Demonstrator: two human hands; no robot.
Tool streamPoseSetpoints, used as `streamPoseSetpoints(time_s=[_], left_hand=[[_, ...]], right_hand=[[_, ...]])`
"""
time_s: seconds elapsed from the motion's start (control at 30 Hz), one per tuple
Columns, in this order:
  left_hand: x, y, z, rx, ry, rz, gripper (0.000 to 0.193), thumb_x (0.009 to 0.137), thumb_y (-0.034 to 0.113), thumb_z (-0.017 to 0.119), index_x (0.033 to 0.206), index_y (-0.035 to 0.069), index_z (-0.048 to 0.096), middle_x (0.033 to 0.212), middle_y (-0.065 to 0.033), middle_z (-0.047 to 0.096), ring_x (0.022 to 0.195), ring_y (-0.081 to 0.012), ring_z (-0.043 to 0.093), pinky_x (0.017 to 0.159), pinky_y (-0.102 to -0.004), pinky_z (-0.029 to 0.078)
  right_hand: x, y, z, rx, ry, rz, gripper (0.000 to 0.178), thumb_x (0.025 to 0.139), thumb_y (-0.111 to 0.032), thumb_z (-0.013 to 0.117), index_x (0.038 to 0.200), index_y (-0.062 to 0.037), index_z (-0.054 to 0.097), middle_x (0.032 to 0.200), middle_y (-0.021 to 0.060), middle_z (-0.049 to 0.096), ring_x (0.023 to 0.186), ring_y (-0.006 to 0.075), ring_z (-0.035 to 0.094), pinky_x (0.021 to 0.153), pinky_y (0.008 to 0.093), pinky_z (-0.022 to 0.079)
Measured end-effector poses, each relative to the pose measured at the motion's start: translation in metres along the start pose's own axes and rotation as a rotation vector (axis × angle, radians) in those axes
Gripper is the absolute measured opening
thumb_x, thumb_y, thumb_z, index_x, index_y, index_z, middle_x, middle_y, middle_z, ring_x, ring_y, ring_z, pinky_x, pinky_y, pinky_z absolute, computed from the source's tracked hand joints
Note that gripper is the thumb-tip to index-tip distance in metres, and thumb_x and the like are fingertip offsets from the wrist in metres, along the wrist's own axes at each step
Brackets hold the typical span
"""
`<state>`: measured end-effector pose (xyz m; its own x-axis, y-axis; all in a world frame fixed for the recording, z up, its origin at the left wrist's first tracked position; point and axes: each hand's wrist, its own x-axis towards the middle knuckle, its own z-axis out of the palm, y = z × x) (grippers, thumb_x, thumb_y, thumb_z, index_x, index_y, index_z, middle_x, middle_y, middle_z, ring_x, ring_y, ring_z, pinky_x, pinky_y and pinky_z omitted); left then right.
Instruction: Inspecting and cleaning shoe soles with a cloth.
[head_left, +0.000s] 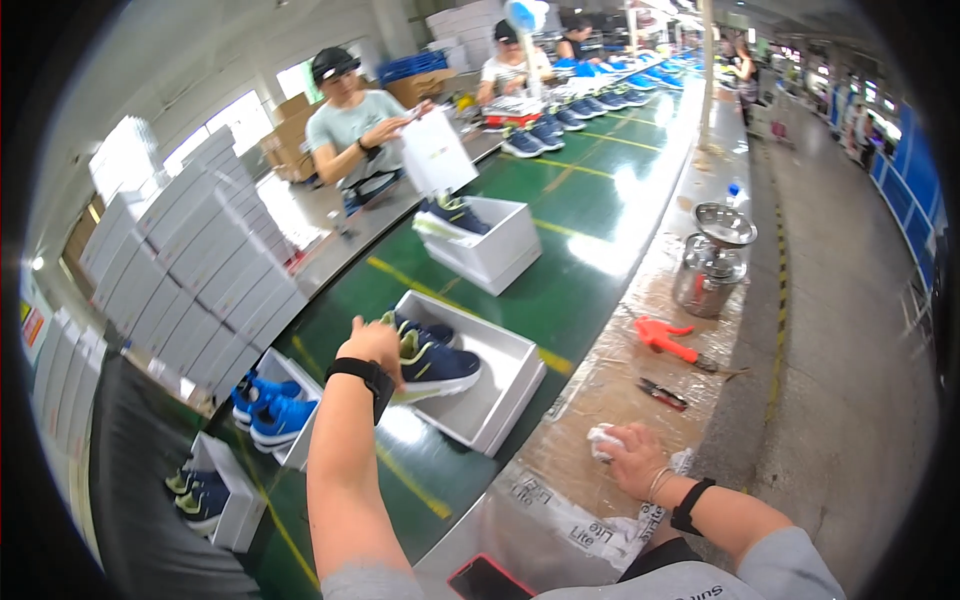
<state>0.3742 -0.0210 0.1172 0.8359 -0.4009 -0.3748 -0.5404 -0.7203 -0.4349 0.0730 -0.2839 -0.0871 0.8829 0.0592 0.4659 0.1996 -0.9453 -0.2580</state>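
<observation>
My left hand [376, 350] is closed on the heel end of a navy sneaker [440, 366] with lime lining and a white sole. The shoe tilts over the near-left side of an open white shoebox [505, 385], and a second navy sneaker [432, 330] shows just behind it. My fingers hide part of the heel. Lower right, my right hand [637, 462] rests on the film-covered ledge [560, 455], its fingers curled round a crumpled white wad [603, 441], cloth or paper.
Near my right hand lie pliers [662, 394], an orange air gun [664, 338] and a steel pot [708, 280]. More shoeboxes stand along the green conveyor belt [585, 215], including one with blue sneakers [280, 415]. Box stacks [190, 260] rise at left. Across the belt, a person [355, 130] holds a white lid.
</observation>
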Motion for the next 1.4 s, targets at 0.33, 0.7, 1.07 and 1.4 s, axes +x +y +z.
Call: streamPoseSetpoints(time_s=[0.33,0.7,1.07,1.4], left_hand=[[-0.041,0.004,-0.013,0.194,0.141,0.069,0.067,0.045,0.062,0.075,0.083,0.007,0.071,0.09,-0.0123,0.066,0.095,-0.0261,0.06,0.108,-0.0444,0.015],[-0.212,0.055,-0.052,-1.189,0.347,0.04,0.058,0.073,0.049,0.07,0.092,-0.006,0.064,0.077,-0.0051,0.065,0.075,-0.0122,0.059,0.074,-0.0263,0.046],[-0.194,0.263,0.129,-2.865,-0.639,0.099,0.082,0.078,0.074,0.036,0.133,0.013,0.041,0.135,-0.0109,0.043,0.123,-0.0291,0.042,0.103,-0.049,0.032],[-0.22,0.277,0.163,-2.98,-0.474,-0.094,0.077,0.081,0.062,0.048,0.128,0.002,0.043,0.13,-0.0147,0.048,0.118,-0.0316,0.046,0.101,-0.0466,0.036]], right_hand=[[-0.006,0.004,0.005,0.051,0.067,0.028,0.035,0.07,-0.01,0.06,0.104,-0.0173,0.06,0.119,0.0037,0.05,0.105,0.0282,0.044,0.089,0.0408,0.039],[-0.029,0.009,-0.001,0.176,0.09,0.14,0.035,0.071,-0.01,0.059,0.106,-0.0156,0.059,0.117,0.0084,0.052,0.104,0.0314,0.047,0.089,0.0395,0.04],[-0.069,-0.007,-0.095,0.482,0.441,0.21,0.028,0.075,-0.005,0.058,0.103,-0.0068,0.059,0.108,0.0124,0.057,0.102,0.0318,0.052,0.09,0.0402,0.039],[-0.031,-0.018,-0.055,0.39,-0.034,0.034,0.024,0.076,-0.009,0.055,0.098,-0.0104,0.062,0.108,0.0072,0.058,0.1,0.0255,0.053,0.085,0.0387,0.042]])
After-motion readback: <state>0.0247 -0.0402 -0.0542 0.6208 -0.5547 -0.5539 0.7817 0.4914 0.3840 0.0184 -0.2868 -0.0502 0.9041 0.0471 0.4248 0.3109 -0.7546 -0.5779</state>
